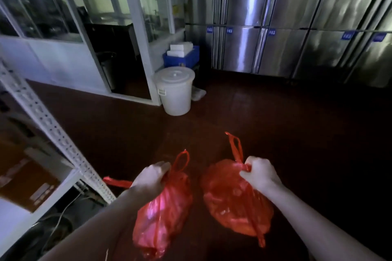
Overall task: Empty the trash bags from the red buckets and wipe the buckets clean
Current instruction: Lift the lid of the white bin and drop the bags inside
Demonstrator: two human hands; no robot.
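Observation:
Two full red trash bags hang in front of me above a dark brown floor. My left hand [151, 178] is closed around the gathered neck of the left red bag [163, 218], whose drawstring loops stick out above and to the left. My right hand [259, 172] grips the tied neck of the right red bag [233, 199], with a red loop standing up above the fist. No red bucket is in view.
A white lidded bucket [175, 91] stands on the floor ahead, beside a glass partition doorway [118, 57]. A blue crate [182, 58] with white boxes sits behind it. Steel refrigerator doors [297, 27] line the back right. A white metal shelf rack [53, 133] with boxes is at left.

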